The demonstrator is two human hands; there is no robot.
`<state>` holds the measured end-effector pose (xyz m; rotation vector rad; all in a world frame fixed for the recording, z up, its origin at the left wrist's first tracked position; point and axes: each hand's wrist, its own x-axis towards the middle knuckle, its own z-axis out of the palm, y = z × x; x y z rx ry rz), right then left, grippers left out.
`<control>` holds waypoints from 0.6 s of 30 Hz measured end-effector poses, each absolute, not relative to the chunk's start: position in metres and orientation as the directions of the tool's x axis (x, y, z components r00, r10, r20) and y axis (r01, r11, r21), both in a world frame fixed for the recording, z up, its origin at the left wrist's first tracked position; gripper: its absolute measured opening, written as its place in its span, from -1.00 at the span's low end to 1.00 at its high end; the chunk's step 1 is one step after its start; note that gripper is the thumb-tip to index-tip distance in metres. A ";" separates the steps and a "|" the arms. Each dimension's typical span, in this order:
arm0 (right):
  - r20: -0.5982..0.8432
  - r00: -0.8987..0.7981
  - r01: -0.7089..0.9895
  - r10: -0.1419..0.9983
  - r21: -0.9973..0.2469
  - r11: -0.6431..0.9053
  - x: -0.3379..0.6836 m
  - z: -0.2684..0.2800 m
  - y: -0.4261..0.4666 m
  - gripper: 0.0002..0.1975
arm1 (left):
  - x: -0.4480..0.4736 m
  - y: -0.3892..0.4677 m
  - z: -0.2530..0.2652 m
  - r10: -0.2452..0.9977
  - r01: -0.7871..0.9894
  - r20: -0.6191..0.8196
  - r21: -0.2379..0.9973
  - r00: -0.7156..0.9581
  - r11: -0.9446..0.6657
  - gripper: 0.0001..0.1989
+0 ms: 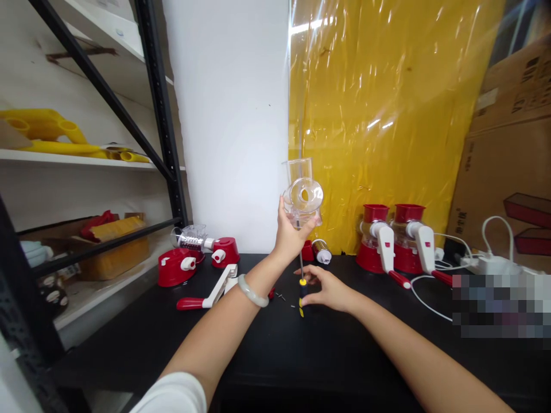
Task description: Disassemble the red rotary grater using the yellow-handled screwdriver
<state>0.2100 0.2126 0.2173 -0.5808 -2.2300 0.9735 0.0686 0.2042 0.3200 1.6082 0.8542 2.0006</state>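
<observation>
My left hand (294, 232) is raised above the table, its fingers wrapped round a clear plastic grater housing (297, 192) with a square chute on top and a round opening facing me. Below it, my right hand (329, 288) has its thumb and fingers about the black and yellow handle of a screwdriver (302, 292). The screwdriver stands upright, its shaft reaching up to the underside of the housing; the tip's exact seat is hidden. Small screws (280, 296) lie on the black table left of the handle. A grater drum (321, 251) lies behind my right hand.
On the left of the black table (267, 350) are red grater bases (175, 267) and a white crank with a red handle (215, 291). Two assembled red and white graters (373, 241) stand at the right, near white cables and a power adapter (495, 264). A metal-framed shelf borders the left.
</observation>
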 end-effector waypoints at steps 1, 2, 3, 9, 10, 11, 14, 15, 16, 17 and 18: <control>0.389 -0.701 0.131 0.597 -0.753 0.644 0.210 0.218 0.212 -0.21 | 0.069 0.204 0.320 0.671 0.050 0.704 0.698 -0.232 -0.714 0.13; 0.392 -0.718 0.098 0.575 -0.761 0.641 0.211 0.218 0.211 -0.17 | 0.069 0.203 0.320 0.671 0.056 0.704 0.699 -0.232 -0.713 0.14; 0.379 -0.749 0.052 0.544 -0.784 0.619 0.212 0.219 0.210 -0.16 | 0.069 0.203 0.320 0.671 0.060 0.704 0.699 -0.232 -0.712 0.14; 0.395 -0.728 0.058 0.560 -0.778 0.625 0.210 0.220 0.208 -0.23 | 0.070 0.200 0.321 0.675 0.050 0.701 0.701 -0.229 -0.711 0.13; 0.433 -0.690 0.087 0.580 -0.745 0.661 0.209 0.219 0.208 -0.18 | 0.070 0.200 0.321 0.676 0.051 0.701 0.702 -0.229 -0.711 0.13; 0.460 -0.671 0.094 0.581 -0.725 0.682 0.209 0.218 0.209 -0.15 | 0.071 0.200 0.321 0.675 0.055 0.701 0.702 -0.229 -0.710 0.13; 0.451 -0.742 -0.032 0.496 -0.762 0.647 0.210 0.217 0.209 -0.16 | 0.071 0.199 0.320 0.670 0.071 0.706 0.699 -0.231 -0.712 0.12; 0.436 -0.773 -0.076 0.461 -0.785 0.614 0.211 0.217 0.209 -0.21 | 0.071 0.199 0.320 0.668 0.076 0.707 0.698 -0.231 -0.712 0.12; 0.422 -0.791 -0.100 0.443 -0.804 0.587 0.211 0.217 0.209 -0.26 | 0.071 0.199 0.320 0.666 0.080 0.709 0.696 -0.230 -0.713 0.11; 0.414 -0.792 -0.098 0.448 -0.811 0.576 0.210 0.217 0.209 -0.30 | 0.071 0.198 0.320 0.665 0.083 0.711 0.694 -0.228 -0.715 0.11; 0.417 -0.774 -0.073 0.476 -0.806 0.587 0.210 0.217 0.210 -0.31 | 0.071 0.198 0.320 0.664 0.082 0.713 0.693 -0.226 -0.717 0.11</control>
